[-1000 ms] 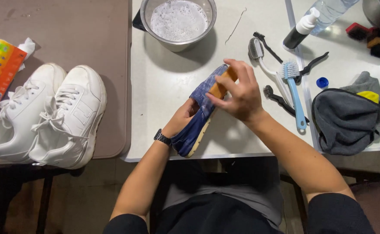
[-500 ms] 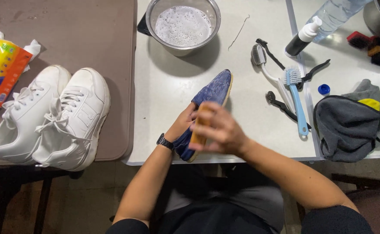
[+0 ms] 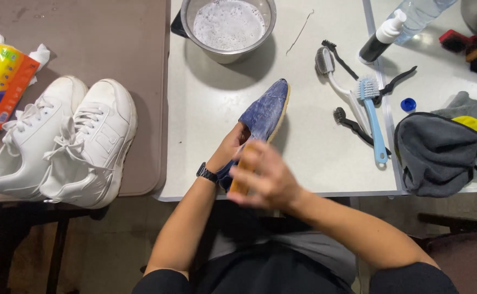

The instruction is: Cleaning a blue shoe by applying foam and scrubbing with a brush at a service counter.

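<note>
— What does the head view show of the hands?
— The left hand (image 3: pixel 228 148) is tucked inside the blue denim slip-on shoe (image 3: pixel 260 120), propping it at the white table's (image 3: pixel 309 163) near edge. The right hand (image 3: pixel 265 177), blurred, has its fingers curled around a tan wooden brush (image 3: pixel 242 174) against the shoe's heel.
— Nearby?
— A steel bowl of foamy water (image 3: pixel 227 24) and a pair of white lace-up sneakers (image 3: pixel 59 144).

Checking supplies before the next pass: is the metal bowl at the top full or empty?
Not empty. The metal bowl holds white, bubbly foam across its inside; how deep the liquid runs cannot be told from above.
</note>
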